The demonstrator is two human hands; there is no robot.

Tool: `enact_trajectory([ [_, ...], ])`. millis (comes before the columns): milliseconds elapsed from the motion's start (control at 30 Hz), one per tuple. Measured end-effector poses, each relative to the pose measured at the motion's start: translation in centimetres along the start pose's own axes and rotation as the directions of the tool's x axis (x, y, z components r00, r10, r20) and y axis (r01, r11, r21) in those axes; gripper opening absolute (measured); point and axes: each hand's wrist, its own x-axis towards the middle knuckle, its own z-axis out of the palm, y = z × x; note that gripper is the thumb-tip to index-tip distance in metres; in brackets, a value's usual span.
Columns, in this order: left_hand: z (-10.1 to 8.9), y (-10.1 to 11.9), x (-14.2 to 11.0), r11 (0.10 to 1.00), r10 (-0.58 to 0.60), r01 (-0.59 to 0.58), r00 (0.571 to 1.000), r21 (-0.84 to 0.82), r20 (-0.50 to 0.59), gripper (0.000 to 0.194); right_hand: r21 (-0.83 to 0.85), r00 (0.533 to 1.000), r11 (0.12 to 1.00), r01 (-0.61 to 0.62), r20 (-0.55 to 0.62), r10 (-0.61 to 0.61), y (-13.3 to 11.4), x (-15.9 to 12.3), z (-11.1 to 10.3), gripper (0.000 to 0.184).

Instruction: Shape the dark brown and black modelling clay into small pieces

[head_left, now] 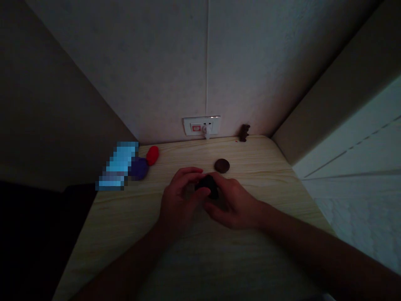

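A small black lump [209, 186], its kind hard to make out in the dim light, is between my two hands above the wooden tabletop. My left hand [180, 198] curls round its left side, thumb pressed against the front. From the right, the fingers of my right hand [234, 200] close on it as well. Just beyond my hands lies a dark brown round disc [222, 165], flat on the table and touched by neither hand. Part of the black lump is covered by my fingers.
A blurred-out bright screen [119, 165] leans at the left edge, beside a purple lump [139, 168] and a red oval lump [153, 155]. A small dark bear figure [244, 132] stands by the wall. The wall socket [201, 126] holds a plug.
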Motion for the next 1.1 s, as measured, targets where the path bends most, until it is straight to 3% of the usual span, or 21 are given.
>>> enact_trajectory([
  [67,0.0,0.2,0.1,1.0,-0.002,0.003,1.0,-0.012,0.001,0.016,0.15,1.0,0.988,-0.016,-0.008,0.017,0.0,-0.1,0.1,0.045],
  [167,0.1,0.4,0.2,1.0,0.029,-0.029,1.0,-0.001,-0.001,0.012,0.326,0.991,0.945,-0.013,-0.122,0.056,0.1,0.0,0.4,0.049],
  [300,0.6,1.1,0.5,0.999,0.048,-0.048,0.998,-0.01,0.046,0.006,0.365,0.967,0.931,-0.01,-0.232,0.101,-0.2,0.8,0.8,0.069],
  [367,1.0,1.8,0.7,0.996,0.074,-0.072,0.996,-0.047,0.057,0.01,0.35,0.964,0.937,0.002,-0.25,0.091,-0.6,1.6,1.0,0.068],
  [433,1.6,2.7,1.1,0.993,0.105,-0.105,0.994,-0.054,0.004,0.011,0.336,0.949,0.941,0.025,-0.305,0.084,-1.1,2.6,1.2,0.056],
  [533,2.7,4.3,2.2,0.994,0.079,-0.085,0.993,-0.067,-0.09,0.015,0.328,0.883,0.944,0.035,-0.452,0.125,-2.2,4.8,1.4,0.041],
  [633,3.5,6.1,3.9,0.941,-0.002,-0.074,0.974,-0.33,-0.226,0.025,0.296,0.829,0.952,0.083,-0.55,0.098,-4.0,7.0,1.4,0.044],
  [767,3.7,8.5,6.2,0.861,-0.001,-0.161,0.948,-0.482,-0.319,0.035,0.284,0.837,0.94,0.189,-0.548,-0.003,-6.6,8.5,1.1,0.048],
  [900,3.9,9.6,7.4,0.857,0.028,-0.144,0.972,-0.496,-0.235,0.039,0.196,0.866,0.961,0.195,-0.493,-0.076,-7.0,9.0,0.4,0.057],
  [1000,4.7,9.4,7.3,0.858,0.084,-0.126,0.991,-0.498,-0.105,0.045,0.148,0.827,0.968,0.201,-0.556,-0.087,-6.1,9.7,-0.4,0.059],
  [1100,5.6,8.9,6.6,0.851,0.126,-0.131,0.991,-0.508,-0.046,0.047,0.188,0.799,0.965,0.185,-0.601,-0.036,-5.0,10.6,-1.5,0.062],
])
